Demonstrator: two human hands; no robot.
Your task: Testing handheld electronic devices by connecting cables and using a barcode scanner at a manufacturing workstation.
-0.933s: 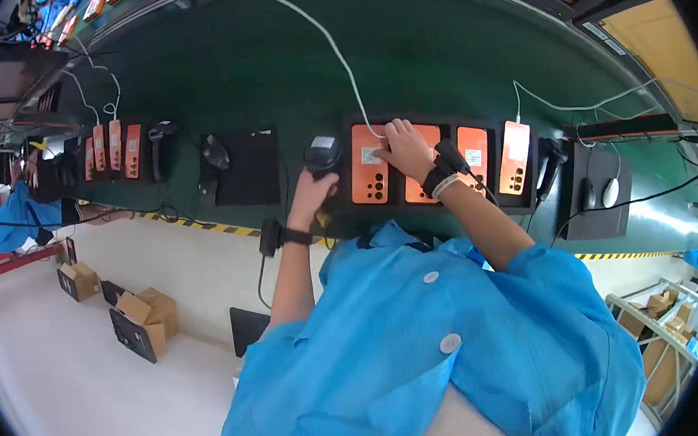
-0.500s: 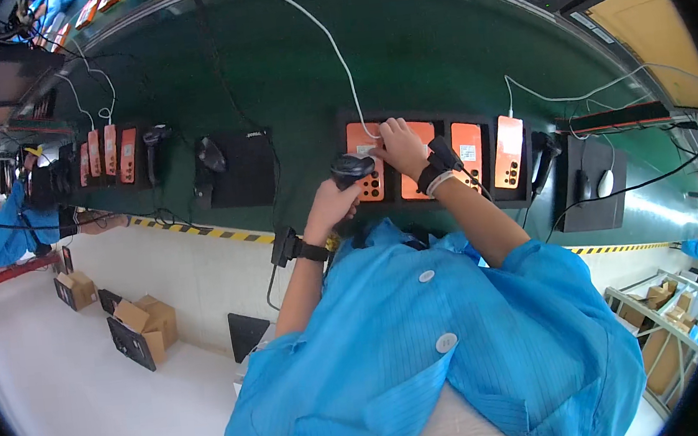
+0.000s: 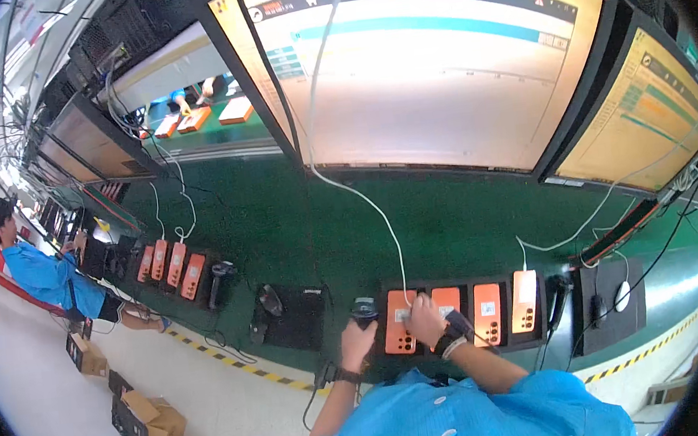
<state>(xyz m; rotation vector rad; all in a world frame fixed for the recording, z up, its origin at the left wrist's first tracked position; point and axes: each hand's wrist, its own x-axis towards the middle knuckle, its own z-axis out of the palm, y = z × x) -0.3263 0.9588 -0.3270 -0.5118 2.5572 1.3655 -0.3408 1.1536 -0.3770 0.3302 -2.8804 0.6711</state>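
My left hand is closed round a black handheld barcode scanner, held just left of a row of orange phones. The leftmost phone lies back up, its camera lenses toward me. Over its right edge, my right hand is closed at the end of a white cable; its fingertips are partly hidden. Behind that hand a second orange phone is partly covered. A third phone and a fourth phone follow to the right in the black holder. Another white cable runs to the fourth one's far end.
A large lit monitor stands behind the green bench, with a second monitor at right. A black scanner and a white mouse lie to the right. Leftward are a dark pad, more orange phones and another person.
My view has tilted up, bringing the monitors into sight. The scanner in my left hand, formerly overlapping the leftmost phone, is now beside it. My right hand stays at the cable.
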